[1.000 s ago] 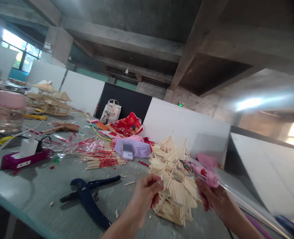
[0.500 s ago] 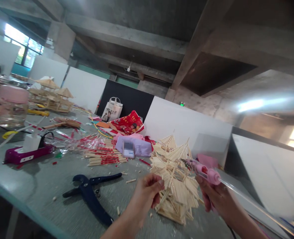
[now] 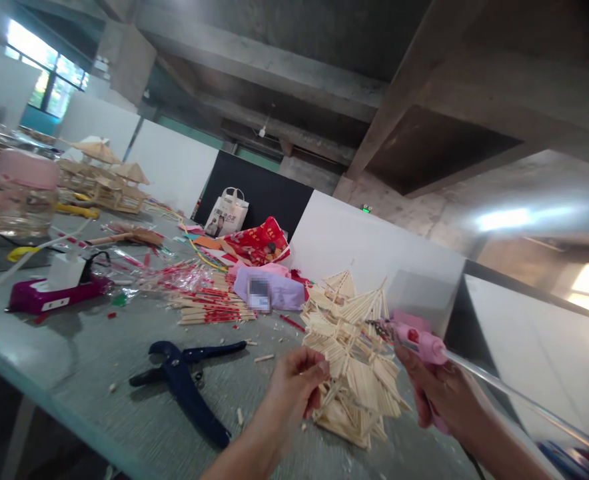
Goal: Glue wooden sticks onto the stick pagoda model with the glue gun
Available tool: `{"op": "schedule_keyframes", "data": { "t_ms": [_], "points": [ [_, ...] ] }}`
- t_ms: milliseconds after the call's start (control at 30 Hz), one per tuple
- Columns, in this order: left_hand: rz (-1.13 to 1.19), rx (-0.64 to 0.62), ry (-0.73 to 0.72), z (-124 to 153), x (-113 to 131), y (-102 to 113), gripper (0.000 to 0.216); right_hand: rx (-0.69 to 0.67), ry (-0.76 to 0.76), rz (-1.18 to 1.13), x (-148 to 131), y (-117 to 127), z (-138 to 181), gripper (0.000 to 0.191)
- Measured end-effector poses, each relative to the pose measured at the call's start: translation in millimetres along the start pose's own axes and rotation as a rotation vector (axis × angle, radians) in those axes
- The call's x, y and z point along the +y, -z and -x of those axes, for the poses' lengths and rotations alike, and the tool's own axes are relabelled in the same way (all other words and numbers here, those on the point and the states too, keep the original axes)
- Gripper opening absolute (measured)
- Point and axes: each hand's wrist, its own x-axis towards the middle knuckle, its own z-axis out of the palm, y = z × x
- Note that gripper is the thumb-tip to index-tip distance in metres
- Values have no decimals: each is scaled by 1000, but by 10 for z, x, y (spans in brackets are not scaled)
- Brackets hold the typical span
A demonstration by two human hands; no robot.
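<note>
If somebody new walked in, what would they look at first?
Probably the pale stick tower, standing on the table beside the left hand. Next, the pink glue gun in the right hand, pointing toward the tower. Then the dark-blue cutter, lying left of both hands.

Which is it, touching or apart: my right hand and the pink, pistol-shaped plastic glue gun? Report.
Touching: the head view shows the right hand wrapped around the pink glue gun from below.
</note>
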Motion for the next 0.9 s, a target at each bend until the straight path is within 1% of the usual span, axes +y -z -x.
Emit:
{"op": "schedule_keyframes", "data": {
  "t_ms": [233,367,467,600,733,833,900],
  "points": [
    [3,11,-5,31,6,17,23,8,-58,-41,-56,9,47,64],
    [-23,23,-21,31,11,19,24,24,-63,-56,-8,-23,36,61],
    [-37,9,-12,22,-5,25,24,20,-81,-65,36,-63,20,62],
    [-27,-8,-21,17,-35,37,27,40,-110,-132,106,-114,6,59],
    [6,-16,-22,13,-44,46,29,28,-109,-110,130,-126,18,60],
    [-18,-1,-10,3,-38,54,31,38,-95,-80,80,-117,40,56],
    [-23,11,-14,-1,-30,62,31,47,-91,-66,37,-112,54,57]
  ]
}}
